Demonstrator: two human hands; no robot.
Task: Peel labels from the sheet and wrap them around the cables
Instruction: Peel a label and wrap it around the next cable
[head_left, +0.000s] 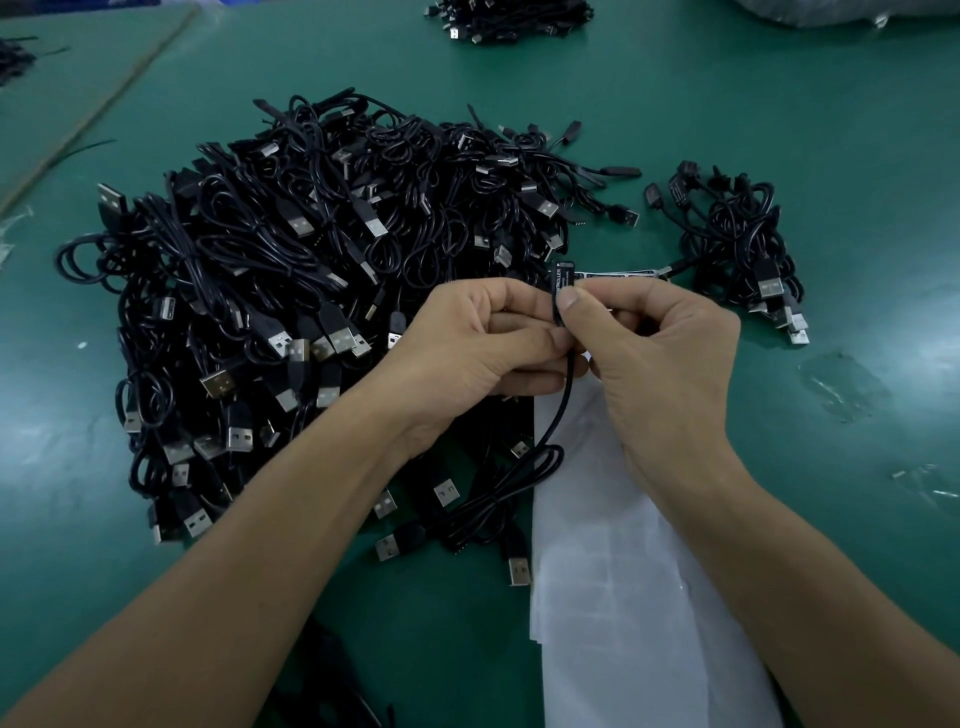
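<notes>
Left hand (467, 343) and right hand (660, 353) are pinching 1 cable (558, 415) at its label (563, 273); bare mat (857, 156) is lying open rightward.

Black plastic-jacketed cables (291, 270), faintly shiny, lie heaped on a smooth green table mat (779, 130) that catches soft glare; their USB plugs (298, 223) end in bright bare metal. The lifted cable (563, 405) at centre wears the same jacket, and its label (564, 275) is glossy black with white print. The backing sheet (623, 571), near right, is slick, white, slightly translucent paper.
</notes>
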